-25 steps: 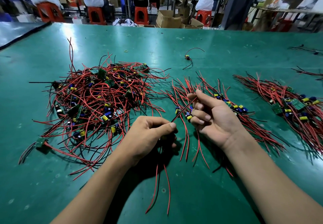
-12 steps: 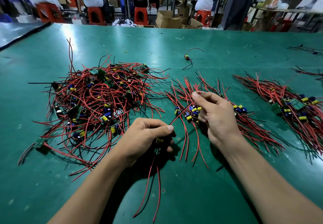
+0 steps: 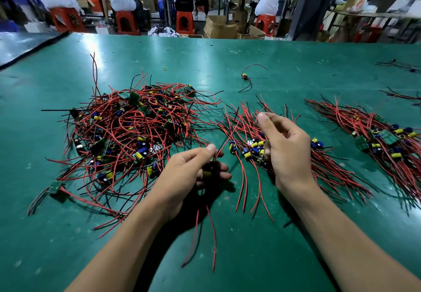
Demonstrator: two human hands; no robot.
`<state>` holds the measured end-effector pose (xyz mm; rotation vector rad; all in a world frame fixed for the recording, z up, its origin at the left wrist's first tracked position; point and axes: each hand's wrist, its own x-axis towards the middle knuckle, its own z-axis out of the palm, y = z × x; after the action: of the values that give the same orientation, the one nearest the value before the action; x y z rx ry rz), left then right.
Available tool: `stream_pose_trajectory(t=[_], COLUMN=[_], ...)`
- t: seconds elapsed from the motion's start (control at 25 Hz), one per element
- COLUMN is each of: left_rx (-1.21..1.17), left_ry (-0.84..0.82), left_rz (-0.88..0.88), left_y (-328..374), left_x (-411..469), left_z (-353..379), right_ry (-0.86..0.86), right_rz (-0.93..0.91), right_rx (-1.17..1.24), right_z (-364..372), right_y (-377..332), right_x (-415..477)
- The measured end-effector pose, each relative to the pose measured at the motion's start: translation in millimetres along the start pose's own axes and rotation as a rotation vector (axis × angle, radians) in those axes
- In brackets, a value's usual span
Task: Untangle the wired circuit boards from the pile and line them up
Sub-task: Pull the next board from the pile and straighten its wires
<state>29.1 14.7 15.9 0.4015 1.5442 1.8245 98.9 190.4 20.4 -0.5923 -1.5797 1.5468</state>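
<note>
A big tangled pile of small green circuit boards with red and black wires lies left of centre on the green table. My left hand grips one board with a yellow capacitor. Its red wires hang toward me, and another pair rises up to the right. My right hand hovers over the middle row of boards. Its fingers are loosely curled, and I see no wire pinched in them. A second row of boards lies further right.
A lone wired board and a yellow rubber band lie further back. Loose black wires sit at the far right edge. One stray board trails from the pile's near left. People sit on red stools beyond the table.
My right hand had the far end of the held board's wire pinched; it has slid up off it and now hangs over the middle row. My left hand shifted slightly right with the board.
</note>
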Motion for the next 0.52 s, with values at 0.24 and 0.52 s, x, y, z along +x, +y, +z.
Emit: stream_pose_trajectory(t=[0.24, 0.52], left_rx=[-0.238, -0.333], left_ry=[0.058, -0.022], left_rz=[-0.067, -0.063], left_y=[5.4, 4.7], left_x=[3.6, 4.5], left_z=[-0.2, 1.3], right_ry=[-0.065, -0.515], right_rz=[-0.099, -0.289], right_rx=[-0.100, -0.577], right_z=[8.1, 20.1], right_y=[-8.1, 2.4], right_x=[-11.4, -38.8])
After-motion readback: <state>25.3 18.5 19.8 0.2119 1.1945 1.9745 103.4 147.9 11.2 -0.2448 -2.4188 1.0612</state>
